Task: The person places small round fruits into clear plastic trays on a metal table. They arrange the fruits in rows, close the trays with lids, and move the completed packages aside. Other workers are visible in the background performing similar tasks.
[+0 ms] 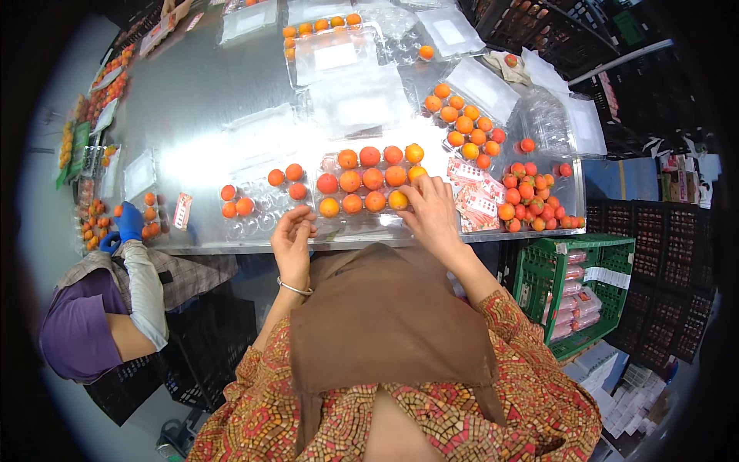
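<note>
On the metal table before me, a clear plastic tray [384,222] holds rows of red and orange tomatoes [372,178]. My right hand [428,209] is at the tray's right end, its fingertips on an orange tomato [398,200] in the nearest row. Near the tray's left front corner is my left hand [293,239], empty, with its fingers loosely curled. Further left, another clear tray [254,225] has a few tomatoes [245,206] in it. Right of my right hand lie printed labels [478,205] and a pile of loose tomatoes [534,196].
Filled trays [463,125] and stacked clear lids [361,107] stand farther back on the table [190,104]. A green crate [577,294] with packed punnets is at the lower right, beside black crates [664,260]. A co-worker's blue-gloved hand [130,222] works at the left.
</note>
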`<action>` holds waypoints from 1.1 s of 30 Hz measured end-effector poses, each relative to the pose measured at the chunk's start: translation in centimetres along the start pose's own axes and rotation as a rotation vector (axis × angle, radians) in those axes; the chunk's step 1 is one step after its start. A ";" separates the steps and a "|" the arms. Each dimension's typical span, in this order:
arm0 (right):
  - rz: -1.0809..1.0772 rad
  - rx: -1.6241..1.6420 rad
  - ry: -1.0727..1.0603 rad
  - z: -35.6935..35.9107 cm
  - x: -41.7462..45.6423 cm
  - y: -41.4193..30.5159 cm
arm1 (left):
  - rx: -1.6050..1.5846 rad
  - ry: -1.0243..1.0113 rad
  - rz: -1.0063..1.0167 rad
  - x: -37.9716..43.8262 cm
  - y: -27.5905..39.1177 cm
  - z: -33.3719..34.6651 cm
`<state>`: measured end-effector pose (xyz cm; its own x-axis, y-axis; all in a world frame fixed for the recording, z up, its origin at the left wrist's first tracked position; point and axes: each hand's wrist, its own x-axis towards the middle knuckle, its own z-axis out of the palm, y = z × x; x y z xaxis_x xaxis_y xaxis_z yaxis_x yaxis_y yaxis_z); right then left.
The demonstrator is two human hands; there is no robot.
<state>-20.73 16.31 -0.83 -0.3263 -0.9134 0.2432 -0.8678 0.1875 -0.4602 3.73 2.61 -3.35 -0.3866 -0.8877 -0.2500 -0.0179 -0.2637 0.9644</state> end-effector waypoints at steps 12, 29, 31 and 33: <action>0.188 0.701 -0.090 -1.7 -0.1 -1.0 | -0.278 -0.623 -0.455 0.5 4.2 6.0; 0.570 1.375 -0.074 -1.0 9.2 2.0 | 0.322 -0.162 0.393 4.7 5.6 10.0; 0.555 1.084 0.093 0.6 13.9 8.4 | 0.204 -0.100 0.243 5.2 6.7 9.3; 0.613 0.926 0.260 -0.4 19.9 12.0 | 0.195 -0.045 0.175 5.6 7.0 7.9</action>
<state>-37.77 0.49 -1.15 -0.7611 -0.6374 -0.1198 0.0392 0.1392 -0.9895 -5.85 -1.23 2.64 -0.4403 -0.8945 -0.0779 -0.1225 -0.0261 0.9921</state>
